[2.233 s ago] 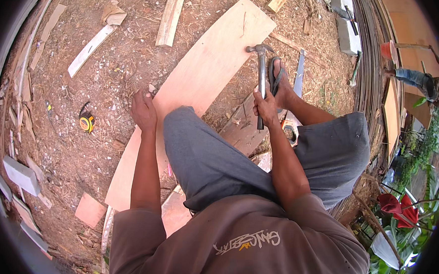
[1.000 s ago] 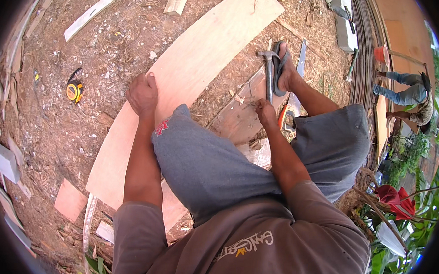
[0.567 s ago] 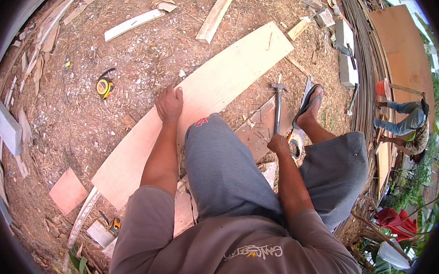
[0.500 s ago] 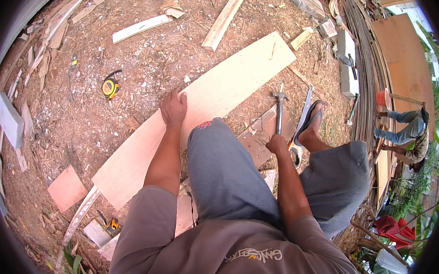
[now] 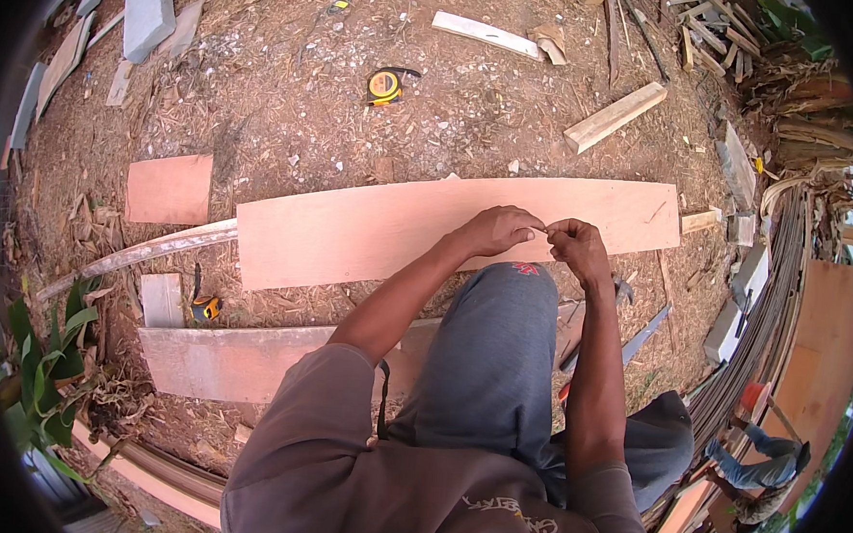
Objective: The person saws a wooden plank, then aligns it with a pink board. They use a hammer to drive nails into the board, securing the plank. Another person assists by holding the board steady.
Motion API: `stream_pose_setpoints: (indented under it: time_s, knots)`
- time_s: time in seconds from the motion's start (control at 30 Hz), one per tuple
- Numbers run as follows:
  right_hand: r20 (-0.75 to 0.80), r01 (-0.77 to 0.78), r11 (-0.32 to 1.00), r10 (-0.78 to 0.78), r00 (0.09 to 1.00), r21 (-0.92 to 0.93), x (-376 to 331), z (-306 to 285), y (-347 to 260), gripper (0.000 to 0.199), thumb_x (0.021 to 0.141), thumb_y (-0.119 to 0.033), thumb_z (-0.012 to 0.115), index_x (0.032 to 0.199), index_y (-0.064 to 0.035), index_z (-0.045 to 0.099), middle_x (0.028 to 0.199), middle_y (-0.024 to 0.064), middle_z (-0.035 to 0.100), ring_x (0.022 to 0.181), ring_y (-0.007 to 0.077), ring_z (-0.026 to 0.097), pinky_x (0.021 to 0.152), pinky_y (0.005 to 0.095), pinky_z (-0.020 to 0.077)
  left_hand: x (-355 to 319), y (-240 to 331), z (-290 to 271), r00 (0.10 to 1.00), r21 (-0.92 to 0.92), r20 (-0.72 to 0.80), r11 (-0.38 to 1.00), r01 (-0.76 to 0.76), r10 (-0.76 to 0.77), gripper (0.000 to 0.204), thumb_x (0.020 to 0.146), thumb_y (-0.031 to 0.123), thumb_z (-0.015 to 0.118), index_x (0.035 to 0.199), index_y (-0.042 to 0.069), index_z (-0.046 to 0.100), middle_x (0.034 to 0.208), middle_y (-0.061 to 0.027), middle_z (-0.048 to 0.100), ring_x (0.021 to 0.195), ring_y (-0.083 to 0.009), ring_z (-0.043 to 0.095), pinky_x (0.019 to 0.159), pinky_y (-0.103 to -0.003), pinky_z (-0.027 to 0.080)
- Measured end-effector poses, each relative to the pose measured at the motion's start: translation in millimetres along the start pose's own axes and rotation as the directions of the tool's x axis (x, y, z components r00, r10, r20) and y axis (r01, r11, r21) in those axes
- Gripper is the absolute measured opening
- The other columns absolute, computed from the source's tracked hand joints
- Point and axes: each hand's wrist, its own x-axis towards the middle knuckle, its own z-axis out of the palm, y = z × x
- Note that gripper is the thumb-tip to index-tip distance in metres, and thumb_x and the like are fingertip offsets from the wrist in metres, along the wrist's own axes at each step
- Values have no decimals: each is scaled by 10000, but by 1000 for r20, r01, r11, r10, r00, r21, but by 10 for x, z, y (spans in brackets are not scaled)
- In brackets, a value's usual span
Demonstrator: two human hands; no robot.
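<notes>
Plywood board (image 5: pixel 351 234) under both hands' fingertips, perhaps pinching something.

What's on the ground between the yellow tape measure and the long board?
In the head view, only bare dirt strewn with wood chips and small scraps lies between the yellow tape measure and the long board.

Long pale plywood board (image 5: pixel 371 230) — flat on dirt.

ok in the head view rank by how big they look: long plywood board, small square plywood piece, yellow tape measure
1. long plywood board
2. small square plywood piece
3. yellow tape measure; it lies farther from the camera, but the gap is plain.
</notes>
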Motion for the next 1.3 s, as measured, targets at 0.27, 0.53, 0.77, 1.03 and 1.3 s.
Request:
stream_pose_setpoints:
  time_s: [0.27, 0.53, 0.77, 1.03, 1.3]
  knots:
    - [-84, 14, 993, -4, 996, 119, -258, -196, 836, 251, 966, -226, 682, 1140, -44, 682, 906, 44, 694, 750, 95, 649, 645, 254, 527, -313, -139, -108, 967, -152, -163, 974, 170, -194, 200, 1022, 232, 533, 1098, 63, 607, 1010, -113, 736, 970, -313, 705, 870, -423, 525]
    - [-763, -679, 660, 243, 599, -323, -714, -865, 3080, 692, 850, -380, 698, 1383, 23, 517, 1189, 330, 650, 1167, 460, 618, 1018, 496, 466, 145, -577, -205, 804, 290, -595, 925, 245, -27, 174, 999, 224, 573, 1051, 60, 600, 800, -164, 698, 789, -379, 679, 762, -492, 517]
    - [-664, -549, 780, 242, 707, -300, -771, -939, 3446, 500, 876, -379, 682, 1172, 13, 591, 956, 221, 700, 921, 406, 703, 827, 469, 558, 110, -709, -113, 791, 319, -569, 827, 463, -224, 194, 987, 248, 595, 1091, 85, 615, 826, -184, 704, 787, -387, 681, 739, -506, 523]
    - [-652, 123, 829, 328, 683, 546, -538, -773, 2308, 218, 944, -232, 607, 1028, -46, 532, 781, 58, 523, 604, 175, 590, 531, 313, 532, 118, -649, -149, 777, 189, -588, 896, 402, -224, 213, 1011, 265, 556, 1147, 111, 612, 937, -176, 717, 853, -424, 681, 769, -527, 528]
    - [-405, 147, 873, 62, 912, 466, -199, -536, 1049, 307, 975, -185, 645, 1197, -14, 521, 772, 13, 532, 493, 93, 507, 426, 248, 419, 331, -634, -89, 825, 378, -514, 802, 463, -234, 187, 1021, 253, 534, 1126, 117, 609, 898, -214, 713, 857, -402, 694, 787, -541, 525]
